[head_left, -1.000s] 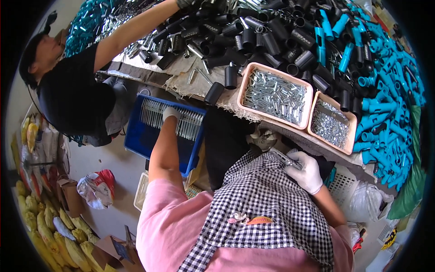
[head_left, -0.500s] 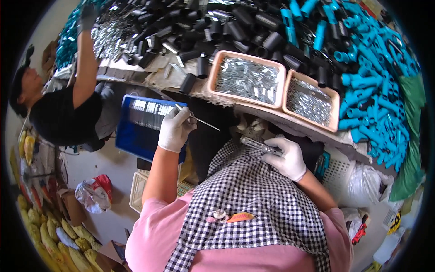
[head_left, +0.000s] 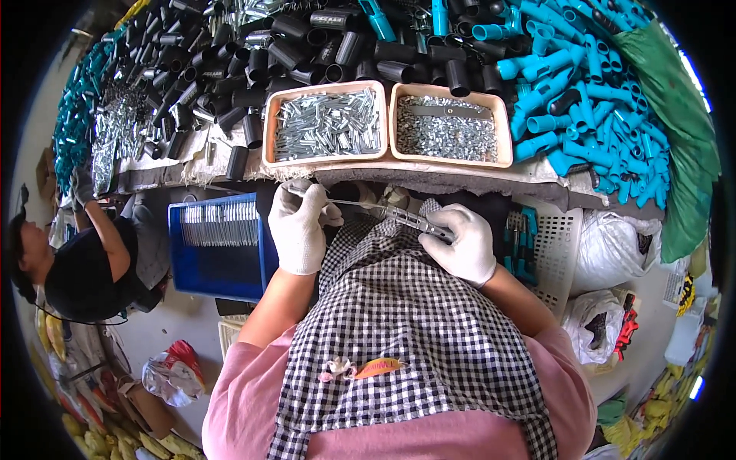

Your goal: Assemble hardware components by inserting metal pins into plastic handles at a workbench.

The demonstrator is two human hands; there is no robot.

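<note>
My left hand (head_left: 299,230), in a white glove, pinches a thin metal rod (head_left: 346,202) that points rightward across my lap. Its tip meets, or passes in front of, the end of a silvery slotted metal piece (head_left: 412,221); I cannot tell which. My right hand (head_left: 461,245), also gloved in white, is closed on the other end of that piece, which slants down to the right. Both hands are above my checked apron (head_left: 414,307), just before the bench edge.
A beige tray (head_left: 267,146) of metal pins and another beige tray (head_left: 506,146) of small metal bits stand on the bench. Black sleeves (head_left: 349,47) and teal handles (head_left: 552,123) heap behind. A blue bin (head_left: 178,268) with metal strips is left; a co-worker (head_left: 84,264) sits beyond.
My left hand has brought the rod over to the slotted metal piece. The view has swung right and the trays appear further left. The co-worker's raised arm has come down.
</note>
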